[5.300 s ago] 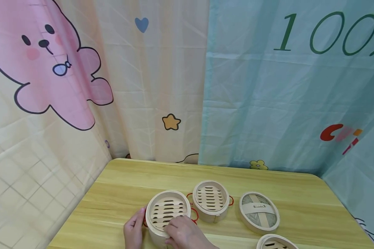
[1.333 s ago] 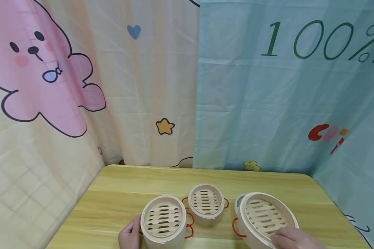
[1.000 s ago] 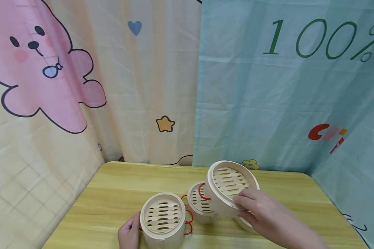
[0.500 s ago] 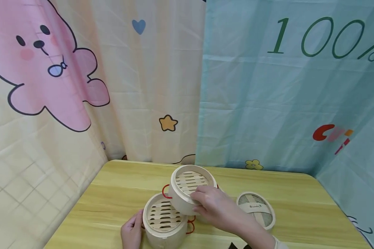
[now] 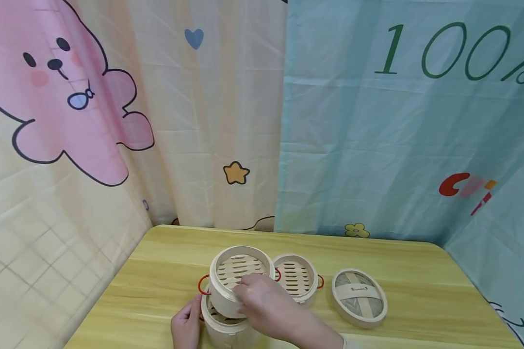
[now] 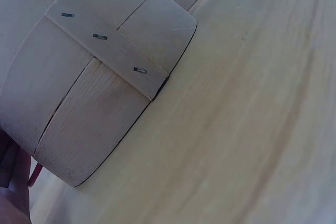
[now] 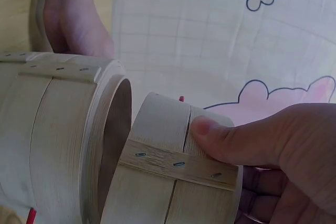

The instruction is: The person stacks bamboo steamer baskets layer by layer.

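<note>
Basket (image 5: 237,268), round and slatted, is held over the mouth of a lower steamer (image 5: 229,338) at the near side, left of the middle, its open side facing up. We find no long axis in its round shape; its slats run roughly left to right, and its red handles (image 5: 199,285) stick out left and right. The right hand (image 5: 266,301) pinches its near wall, thumb outside. The left hand (image 5: 187,324) lies against the left side of the lower steamer; we cannot tell whether its fingers curl round anything.

Under these we see a yellow wood-grained table (image 5: 419,281). Another basket (image 5: 293,278) stands upright to the right and farther back, and farther right a round lid (image 5: 360,298) lies top up. A cream curtain (image 5: 244,106) with a pink bear (image 5: 76,131) hangs on the left, a blue-green curtain (image 5: 353,121) on the right.

From the right wrist we see a wedge-shaped gap, the held basket tilted relative to the lower steamer, and staples (image 7: 179,164) along its wall. Whether their rims touch, we cannot tell. The left wrist view shows us the lower steamer's base resting on the table.
</note>
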`<state>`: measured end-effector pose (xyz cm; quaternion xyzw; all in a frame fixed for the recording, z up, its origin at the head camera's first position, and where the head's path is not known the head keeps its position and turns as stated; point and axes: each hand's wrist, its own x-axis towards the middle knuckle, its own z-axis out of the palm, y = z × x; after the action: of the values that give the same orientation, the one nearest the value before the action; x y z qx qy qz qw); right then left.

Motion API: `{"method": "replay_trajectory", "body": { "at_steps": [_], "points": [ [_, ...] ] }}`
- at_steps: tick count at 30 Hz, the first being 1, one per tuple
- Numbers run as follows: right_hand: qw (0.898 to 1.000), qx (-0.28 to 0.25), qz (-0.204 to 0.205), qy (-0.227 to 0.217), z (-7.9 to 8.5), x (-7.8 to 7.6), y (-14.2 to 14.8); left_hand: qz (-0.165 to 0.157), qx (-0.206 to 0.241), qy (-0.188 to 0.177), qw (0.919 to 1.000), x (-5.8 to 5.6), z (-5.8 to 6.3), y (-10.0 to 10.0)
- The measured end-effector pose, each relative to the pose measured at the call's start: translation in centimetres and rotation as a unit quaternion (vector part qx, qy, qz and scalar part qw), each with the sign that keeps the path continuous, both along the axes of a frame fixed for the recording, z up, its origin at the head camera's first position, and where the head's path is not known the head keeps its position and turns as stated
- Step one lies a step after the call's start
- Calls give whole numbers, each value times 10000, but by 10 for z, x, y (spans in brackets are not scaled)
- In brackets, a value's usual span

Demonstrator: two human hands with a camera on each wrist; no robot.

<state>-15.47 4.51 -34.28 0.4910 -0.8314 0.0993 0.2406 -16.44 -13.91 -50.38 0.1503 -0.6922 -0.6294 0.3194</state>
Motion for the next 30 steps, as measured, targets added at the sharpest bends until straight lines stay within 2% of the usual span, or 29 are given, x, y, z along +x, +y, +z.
{"method": "replay_trajectory", "body": {
  "at_steps": [1,4,7,8,11,20,30],
  "points": [
    [10000,30,-7,26,-1,1,-2,-36,38,199,9998,0,-1,0],
    [9999,105,-32,37,-3,3,-7,-101,66,403,9991,1,-3,-1],
    [9998,167,-90,36,-5,5,-10,-134,203,319,9992,1,-5,-2],
    [9998,171,-109,49,-6,6,-11,-90,178,127,9997,1,-5,-2],
    [9996,173,-182,93,-7,7,-14,-53,241,-30,9997,-1,-6,-2],
    [9983,239,-325,410,-7,11,-23,-18,320,-40,9995,0,-3,-3],
    [9985,241,-355,353,-7,12,-27,-28,365,-169,9992,1,0,-1]
  ]
}}
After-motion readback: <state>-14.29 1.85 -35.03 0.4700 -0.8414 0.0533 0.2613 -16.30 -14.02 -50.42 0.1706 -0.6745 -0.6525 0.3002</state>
